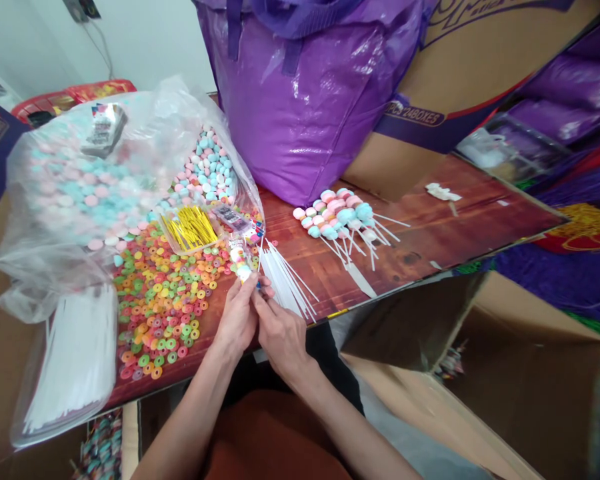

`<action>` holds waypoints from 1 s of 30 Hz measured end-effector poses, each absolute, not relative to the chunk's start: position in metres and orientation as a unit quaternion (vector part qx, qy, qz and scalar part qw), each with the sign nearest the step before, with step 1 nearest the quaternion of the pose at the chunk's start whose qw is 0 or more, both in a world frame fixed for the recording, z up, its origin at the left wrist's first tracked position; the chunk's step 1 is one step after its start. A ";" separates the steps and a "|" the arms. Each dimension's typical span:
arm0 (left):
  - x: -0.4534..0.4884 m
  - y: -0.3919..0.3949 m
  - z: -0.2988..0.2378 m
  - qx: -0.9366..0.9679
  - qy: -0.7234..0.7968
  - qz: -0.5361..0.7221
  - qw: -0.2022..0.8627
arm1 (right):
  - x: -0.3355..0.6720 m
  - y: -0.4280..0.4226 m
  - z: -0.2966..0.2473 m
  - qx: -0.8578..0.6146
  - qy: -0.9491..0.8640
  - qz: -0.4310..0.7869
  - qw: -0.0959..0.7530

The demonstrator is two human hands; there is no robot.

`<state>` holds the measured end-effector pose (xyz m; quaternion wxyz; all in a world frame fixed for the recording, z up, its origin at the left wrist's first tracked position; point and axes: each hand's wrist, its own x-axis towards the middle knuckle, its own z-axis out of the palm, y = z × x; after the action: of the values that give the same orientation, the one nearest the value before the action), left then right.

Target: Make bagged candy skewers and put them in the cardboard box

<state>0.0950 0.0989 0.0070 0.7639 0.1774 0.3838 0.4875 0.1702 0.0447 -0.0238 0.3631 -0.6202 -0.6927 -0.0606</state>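
Note:
A candy skewer [239,259] with pale round sweets, seemingly in a clear wrapper, points away from me above the table's front edge. My left hand [239,312] is closed around its lower part. Against the left fingertips, my right hand [283,333] pinches at the bottom end of the same skewer; the exact grip is hidden by the fingers. Just right of the hands lies a fan of white sticks [283,277]. Beyond the skewer are a small tray of yellow twist ties [190,229] and a printed packet [233,218].
Ring gummies [165,300] spread over the left of the table, below a plastic bag of marshmallows [80,183]. Bagged white sticks [73,360] lie front left. Finished-looking marshmallow skewers [337,212] are piled right, before a large purple bag [310,100]. An open carton [520,387] stands at lower right.

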 end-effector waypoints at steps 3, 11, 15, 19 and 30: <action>0.092 0.102 0.010 0.181 0.373 0.489 0.767 | 0.174 0.041 -0.020 -0.585 -0.700 -0.029 0.408; 0.087 0.103 0.015 0.262 0.361 0.497 0.745 | 0.180 0.032 -0.010 -0.610 -0.584 0.229 0.484; 0.081 0.096 0.008 0.358 0.390 0.471 0.706 | 0.179 0.035 -0.009 -0.610 -0.538 0.267 0.518; 0.078 0.090 -0.003 0.424 0.465 0.511 0.586 | 0.178 0.036 -0.012 -0.606 -0.548 0.221 0.533; 0.075 0.086 -0.001 0.558 0.545 0.469 0.414 | 0.174 0.035 -0.014 -0.603 -0.556 0.204 0.535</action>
<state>0.0753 0.0864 -0.0008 0.4141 0.5585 0.5447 0.4690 0.1737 0.0346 -0.0142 0.5351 -0.6026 -0.5558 0.2043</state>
